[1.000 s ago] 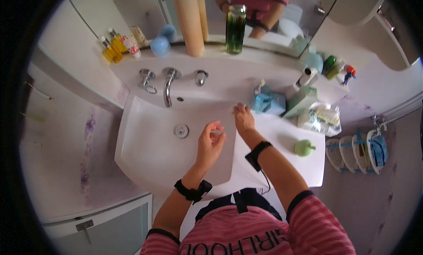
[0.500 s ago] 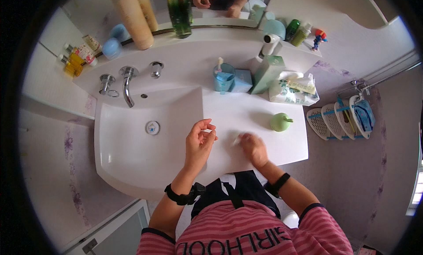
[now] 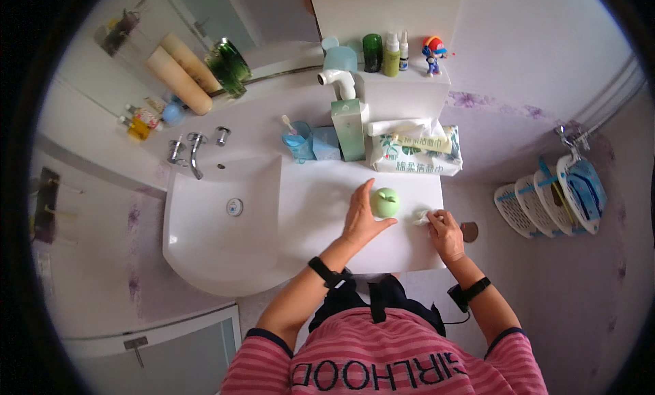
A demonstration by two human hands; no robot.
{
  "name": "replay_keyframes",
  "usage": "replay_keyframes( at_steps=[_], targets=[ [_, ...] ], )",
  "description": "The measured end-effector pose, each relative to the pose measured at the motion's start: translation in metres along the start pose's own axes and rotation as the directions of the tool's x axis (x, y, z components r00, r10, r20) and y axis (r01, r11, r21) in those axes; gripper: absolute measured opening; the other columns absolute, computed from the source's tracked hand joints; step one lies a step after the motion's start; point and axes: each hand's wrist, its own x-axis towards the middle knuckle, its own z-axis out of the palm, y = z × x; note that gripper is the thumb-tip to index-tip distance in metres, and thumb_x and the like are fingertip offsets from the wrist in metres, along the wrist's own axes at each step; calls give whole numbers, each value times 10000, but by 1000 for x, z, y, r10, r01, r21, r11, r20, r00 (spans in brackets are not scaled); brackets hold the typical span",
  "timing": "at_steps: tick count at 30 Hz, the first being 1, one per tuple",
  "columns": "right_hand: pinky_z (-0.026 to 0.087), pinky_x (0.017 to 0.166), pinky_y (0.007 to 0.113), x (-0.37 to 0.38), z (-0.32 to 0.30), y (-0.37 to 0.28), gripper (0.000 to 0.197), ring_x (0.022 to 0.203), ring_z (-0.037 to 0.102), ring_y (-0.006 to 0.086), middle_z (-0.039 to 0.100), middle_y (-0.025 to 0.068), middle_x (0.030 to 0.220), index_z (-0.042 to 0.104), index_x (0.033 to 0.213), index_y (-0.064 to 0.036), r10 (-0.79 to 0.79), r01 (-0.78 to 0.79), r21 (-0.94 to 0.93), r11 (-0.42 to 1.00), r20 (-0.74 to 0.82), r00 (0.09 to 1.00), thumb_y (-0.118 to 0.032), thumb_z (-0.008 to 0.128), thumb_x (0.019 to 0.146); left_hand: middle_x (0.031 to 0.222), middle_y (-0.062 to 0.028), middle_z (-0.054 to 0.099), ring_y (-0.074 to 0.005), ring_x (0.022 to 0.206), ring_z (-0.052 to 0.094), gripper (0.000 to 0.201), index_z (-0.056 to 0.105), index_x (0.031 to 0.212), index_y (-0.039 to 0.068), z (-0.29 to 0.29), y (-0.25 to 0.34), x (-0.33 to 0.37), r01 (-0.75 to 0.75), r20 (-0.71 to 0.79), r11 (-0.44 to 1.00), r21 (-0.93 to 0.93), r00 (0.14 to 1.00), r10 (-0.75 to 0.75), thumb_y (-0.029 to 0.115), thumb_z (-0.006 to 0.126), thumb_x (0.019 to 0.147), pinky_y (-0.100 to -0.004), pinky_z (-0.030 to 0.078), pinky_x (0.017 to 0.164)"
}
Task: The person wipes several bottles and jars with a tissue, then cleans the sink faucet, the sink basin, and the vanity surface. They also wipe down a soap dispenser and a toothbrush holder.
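green apple-shaped object (image 3: 387,202) | left hand (image 3: 363,217) touching | right hand (image 3: 445,232) pinching crumpled white tissue (image 3: 421,216)

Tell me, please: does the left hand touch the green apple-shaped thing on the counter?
Touching. In the head view the left hand cups the green apple-shaped thing, thumb below it and fingers against its left side, with no gap visible.

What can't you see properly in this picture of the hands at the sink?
All in the head view:
- Green apple-shaped thing: its left side is hidden by the left hand, so the grip is unclear.
- White wad: too small to tell cloth from tissue; the right hand covers part.
- Small figure on the shelf: too small for details.
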Motion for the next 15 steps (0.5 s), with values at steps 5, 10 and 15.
replay_keyframes(
  at_steps=[5,10,15],
  targets=[
    [518,724,357,-10,5,-12,307,861,590,290,564,115,984,606,1056,-46,-91,89,28,996,83,992,-17,583,752,1144,-172,520,-307,1075,496,823,368,1240,38,30,12,4,210,-52,976,58,977,-207,209,831,580,-396,392,942],
    [527,691,352,-7,1,-15,259,857,603,281,575,113,1000,614,1005,-42,-162,149,114,982,117,980,-37,620,746,1025,-133,589,-259,922,606,689,409,1160,72,-10,5,21,341,-373,937,-76,862,-343,180,809,610,-360,494,799],
    [530,669,348,-5,1,-12,222,812,611,281,582,109,973,625,978,-50,-154,140,151,979,89,984,-44,624,756,1099,-162,541,-285,1007,550,660,436,1160,38,-80,5,74,350,-501,936,28,816,-289,200,791,627,-374,448,858]
  ],
)
